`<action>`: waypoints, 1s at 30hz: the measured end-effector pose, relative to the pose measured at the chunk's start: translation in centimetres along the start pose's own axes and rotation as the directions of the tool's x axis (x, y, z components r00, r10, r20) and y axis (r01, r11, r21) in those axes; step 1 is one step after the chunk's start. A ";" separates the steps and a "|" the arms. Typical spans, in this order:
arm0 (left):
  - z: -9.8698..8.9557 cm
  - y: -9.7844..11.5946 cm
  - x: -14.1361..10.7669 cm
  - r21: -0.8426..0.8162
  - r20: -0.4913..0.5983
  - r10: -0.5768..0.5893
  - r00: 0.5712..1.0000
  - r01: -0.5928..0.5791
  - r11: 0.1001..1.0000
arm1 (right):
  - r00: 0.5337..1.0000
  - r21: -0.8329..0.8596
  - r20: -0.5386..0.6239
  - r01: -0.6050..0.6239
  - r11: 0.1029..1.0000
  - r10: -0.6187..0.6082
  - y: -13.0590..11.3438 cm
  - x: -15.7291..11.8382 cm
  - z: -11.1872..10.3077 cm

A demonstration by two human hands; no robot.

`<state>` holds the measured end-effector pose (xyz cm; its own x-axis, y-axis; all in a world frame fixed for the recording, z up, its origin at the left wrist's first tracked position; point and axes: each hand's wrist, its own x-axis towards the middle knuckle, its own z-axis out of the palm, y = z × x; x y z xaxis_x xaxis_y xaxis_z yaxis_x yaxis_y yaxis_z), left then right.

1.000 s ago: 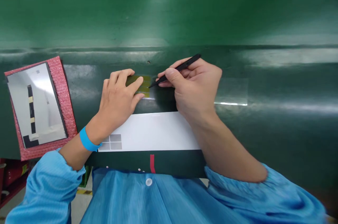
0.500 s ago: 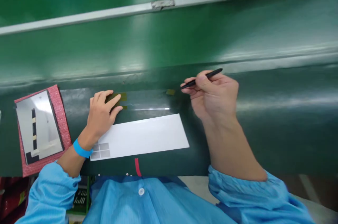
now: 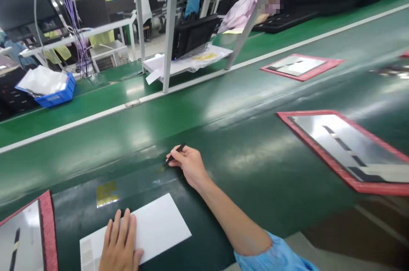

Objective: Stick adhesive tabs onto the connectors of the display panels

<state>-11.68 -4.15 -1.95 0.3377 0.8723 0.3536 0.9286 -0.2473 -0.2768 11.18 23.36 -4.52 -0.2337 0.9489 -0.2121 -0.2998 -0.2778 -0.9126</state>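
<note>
My left hand (image 3: pixel 119 243) lies flat on a white rectangular sheet (image 3: pixel 162 224), fingers stretched out. Grey squares mark the sheet's left end. In my right hand (image 3: pixel 189 163) a slim black pen-like tool (image 3: pixel 180 148) is pinched, its lower tip close to a small yellowish patch (image 3: pixel 161 169) on the dark green mat. A larger yellow tape patch (image 3: pixel 107 193) is on the mat beyond my left fingers. At the left edge, a flat display panel (image 3: pixel 28 232) rests on pink foam (image 3: pixel 49 228), partly out of view.
More panels on pink foam lie to the right, one near (image 3: pixel 361 139) and one farther off (image 3: pixel 298 67). A metal frame post (image 3: pixel 168 32) stands beyond a pale rail (image 3: pixel 191 79). A blue bin (image 3: pixel 57 97) holds white material. A person in a pink sleeve (image 3: pixel 239 9) is across the bench.
The view has swung upward and to the right. My left hand has moved from the yellow tape onto the white sheet. My right hand still holds the black tool.
</note>
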 end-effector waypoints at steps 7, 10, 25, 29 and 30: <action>-0.1 -0.2 1.4 -0.049 -0.064 0.034 0.997 -0.038 0.998 | 0.999 0.003 0.036 -0.036 0.999 0.036 1.1 0.9 0.1; -0.3 0.1 1.1 -0.160 -0.195 -0.012 0.981 -0.020 0.987 | 0.999 0.034 0.008 -0.043 0.999 0.042 1.1 1.7 -0.2; -3.8 -1.5 6.3 -0.256 -0.149 -0.309 0.939 0.265 0.930 | 0.986 0.299 -0.155 -0.014 0.954 0.064 -1.8 2.7 0.3; -2.4 -8.6 22.5 -0.219 0.079 -0.381 0.921 0.388 0.895 | 0.950 0.312 -0.313 0.115 0.943 -0.012 -2.7 2.8 -1.2; -1.2 -10.3 27.4 -0.209 0.112 -0.390 0.914 0.405 0.890 | 0.934 0.302 -0.354 0.150 0.941 -0.035 -2.8 2.7 -1.5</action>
<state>-11.81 21.79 11.68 -0.0706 0.9409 0.3312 0.9954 0.0451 0.0841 12.81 26.92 -3.09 0.1200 0.9496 -0.2897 -0.5968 -0.1642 -0.7854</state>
